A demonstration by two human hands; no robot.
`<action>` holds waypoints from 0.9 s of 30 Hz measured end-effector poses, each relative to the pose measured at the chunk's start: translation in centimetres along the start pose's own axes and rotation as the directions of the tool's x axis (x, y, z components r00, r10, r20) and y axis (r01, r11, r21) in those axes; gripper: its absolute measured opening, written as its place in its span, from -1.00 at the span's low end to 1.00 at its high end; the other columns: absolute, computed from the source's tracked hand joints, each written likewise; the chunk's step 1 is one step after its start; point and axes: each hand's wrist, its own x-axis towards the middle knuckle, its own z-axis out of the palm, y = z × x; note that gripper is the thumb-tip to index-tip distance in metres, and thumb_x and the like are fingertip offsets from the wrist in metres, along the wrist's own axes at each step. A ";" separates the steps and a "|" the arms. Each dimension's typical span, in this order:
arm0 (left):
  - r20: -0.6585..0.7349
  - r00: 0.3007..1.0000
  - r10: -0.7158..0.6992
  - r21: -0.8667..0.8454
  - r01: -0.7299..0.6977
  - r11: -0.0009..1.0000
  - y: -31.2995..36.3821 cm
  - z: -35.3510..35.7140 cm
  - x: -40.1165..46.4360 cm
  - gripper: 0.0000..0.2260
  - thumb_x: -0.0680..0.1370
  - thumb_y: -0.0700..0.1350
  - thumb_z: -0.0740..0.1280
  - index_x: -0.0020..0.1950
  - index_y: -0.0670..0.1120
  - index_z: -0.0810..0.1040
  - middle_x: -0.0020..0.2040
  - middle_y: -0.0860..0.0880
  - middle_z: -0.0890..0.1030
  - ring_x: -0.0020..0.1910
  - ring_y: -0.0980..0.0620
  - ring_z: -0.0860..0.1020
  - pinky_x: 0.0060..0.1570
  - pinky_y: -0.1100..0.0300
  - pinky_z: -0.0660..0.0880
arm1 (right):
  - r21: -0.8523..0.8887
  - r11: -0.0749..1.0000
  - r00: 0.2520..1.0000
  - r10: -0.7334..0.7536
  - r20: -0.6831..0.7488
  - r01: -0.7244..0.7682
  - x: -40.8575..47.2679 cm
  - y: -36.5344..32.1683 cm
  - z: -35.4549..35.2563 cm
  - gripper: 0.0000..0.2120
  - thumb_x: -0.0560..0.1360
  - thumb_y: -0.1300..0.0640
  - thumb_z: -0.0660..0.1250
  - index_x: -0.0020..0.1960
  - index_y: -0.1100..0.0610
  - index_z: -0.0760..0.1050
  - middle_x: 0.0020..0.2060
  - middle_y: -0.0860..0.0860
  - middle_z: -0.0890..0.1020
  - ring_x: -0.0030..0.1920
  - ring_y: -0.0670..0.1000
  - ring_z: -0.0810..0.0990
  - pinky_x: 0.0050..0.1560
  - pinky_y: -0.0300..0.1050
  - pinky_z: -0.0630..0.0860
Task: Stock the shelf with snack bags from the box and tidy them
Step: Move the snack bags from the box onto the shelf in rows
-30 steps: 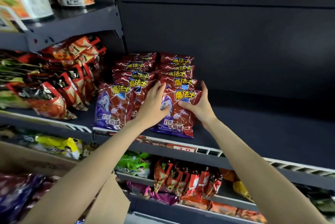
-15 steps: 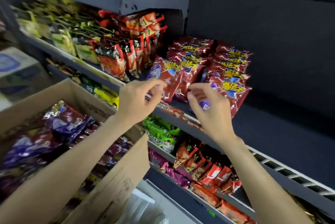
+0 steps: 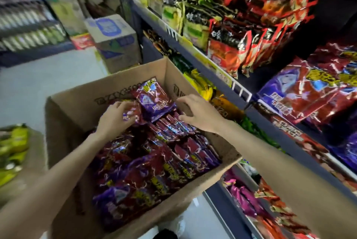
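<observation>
Both hands are now reaching into the cardboard box [image 3: 77, 103] after leaving the shelf [image 3: 241, 91], where a second ago they were straightening the red bags [image 3: 309, 91]. The left hand [image 3: 114, 117] is curling its fingers onto a red-and-purple snack bag [image 3: 133, 115] near the box's far wall, while the right hand [image 3: 197, 113] is hovering loosely spread just beside a raised bag [image 3: 154, 99], holding nothing. Tidying is apparently giving way to another restocking trip, with the box looking mostly full.
</observation>
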 end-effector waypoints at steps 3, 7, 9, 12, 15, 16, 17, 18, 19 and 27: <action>0.067 0.992 -0.109 0.018 0.108 0.994 -3.2 1.0 1.9 -0.48 0.47 0.06 0.39 0.37 -0.06 0.37 0.29 -0.18 0.41 0.23 -0.20 0.40 0.18 -0.05 0.40 | 0.073 0.994 0.996 0.081 0.036 -0.084 6.0 -0.1 3.6 -0.36 0.52 -0.05 0.32 0.49 0.11 0.15 0.40 0.11 0.32 0.39 0.12 0.30 0.34 -0.04 0.28; 0.128 0.973 -0.191 0.061 0.184 0.981 -6.1 2.8 4.5 -0.34 0.47 0.26 0.27 0.46 -0.03 0.22 0.40 -0.20 0.29 0.32 -0.23 0.34 0.24 -0.09 0.37 | 0.122 0.977 0.984 0.166 0.064 -0.173 12.8 0.0 7.8 -0.27 0.52 -0.04 0.32 0.53 0.15 0.02 0.47 0.16 0.18 0.45 0.16 0.20 0.42 0.02 0.19; 0.166 0.943 -0.289 0.084 0.278 0.957 -7.6 3.8 5.5 -0.27 0.46 0.32 0.24 0.49 -0.03 0.13 0.43 -0.23 0.25 0.34 -0.26 0.31 0.27 -0.11 0.34 | 0.101 0.973 0.977 0.203 0.059 -0.208 15.6 0.2 9.4 -0.24 0.53 -0.06 0.29 0.54 0.15 -0.05 0.50 0.18 0.10 0.48 0.20 0.12 0.45 0.07 0.15; 0.200 0.901 -0.385 0.005 0.392 0.920 -9.1 4.9 6.4 -0.17 0.43 0.34 0.27 0.51 -0.06 0.04 0.43 -0.25 0.26 0.35 -0.26 0.32 0.30 -0.07 0.33 | 0.128 0.955 0.963 0.261 0.072 -0.269 18.9 0.6 11.0 -0.19 0.53 -0.07 0.30 0.54 0.15 -0.12 0.51 0.21 0.06 0.49 0.22 0.08 0.47 0.08 0.12; 0.195 0.916 -0.351 -0.026 0.363 0.932 -9.6 5.4 6.6 -0.09 0.38 0.33 0.33 0.52 -0.09 0.01 0.39 -0.23 0.34 0.31 -0.23 0.38 0.28 -0.06 0.36 | 0.233 0.918 0.947 0.311 0.076 -0.320 20.9 1.1 12.0 -0.13 0.49 -0.05 0.36 0.55 0.16 -0.12 0.46 0.21 0.21 0.44 0.21 0.23 0.42 0.06 0.21; 0.193 0.921 -0.339 -0.036 0.352 0.935 -9.7 5.5 6.6 -0.08 0.37 0.33 0.35 0.52 -0.08 0.01 0.38 -0.23 0.35 0.31 -0.23 0.38 0.27 -0.07 0.37 | 0.233 0.914 0.943 0.328 0.063 -0.333 21.3 1.2 12.2 -0.13 0.48 -0.05 0.37 0.55 0.17 -0.11 0.43 0.21 0.27 0.41 0.22 0.28 0.39 0.07 0.26; 0.195 0.922 -0.335 -0.055 0.351 0.935 -9.6 5.4 6.7 -0.06 0.35 0.32 0.38 0.52 -0.07 0.01 0.37 -0.23 0.35 0.31 -0.22 0.38 0.28 -0.07 0.37 | 0.214 0.913 0.937 0.346 0.045 -0.347 21.4 1.4 12.5 -0.15 0.48 -0.05 0.37 0.54 0.17 -0.06 0.39 0.21 0.33 0.38 0.22 0.32 0.35 0.07 0.30; 0.197 0.922 -0.334 -0.085 0.355 0.931 -9.7 5.4 6.7 -0.04 0.32 0.30 0.42 0.52 -0.06 0.01 0.37 -0.24 0.33 0.31 -0.22 0.37 0.29 -0.06 0.35 | 0.196 0.911 0.931 0.364 0.029 -0.362 21.5 1.5 12.8 -0.20 0.48 -0.05 0.37 0.51 0.19 0.02 0.35 0.22 0.39 0.34 0.23 0.37 0.30 0.06 0.35; 0.197 0.922 -0.335 -0.125 0.362 0.924 -9.6 5.3 6.8 -0.02 0.30 0.27 0.45 0.52 -0.06 0.00 0.38 -0.24 0.32 0.33 -0.22 0.35 0.31 -0.04 0.33 | 0.190 0.907 0.925 0.379 0.025 -0.377 21.4 1.7 13.1 -0.29 0.47 -0.04 0.38 0.46 0.22 0.13 0.29 0.22 0.45 0.29 0.23 0.42 0.22 0.03 0.39; 0.249 0.919 -0.305 -0.298 0.372 0.879 -8.8 4.3 7.2 -0.20 0.44 0.00 0.44 0.53 -0.02 0.03 0.44 -0.15 0.21 0.37 -0.12 0.31 0.33 0.07 0.29 | 0.319 0.900 0.929 0.350 -0.117 -0.299 17.8 0.1 11.2 -0.62 0.55 0.11 0.29 0.27 0.18 0.25 0.18 0.18 0.46 0.14 0.16 0.49 0.04 -0.07 0.39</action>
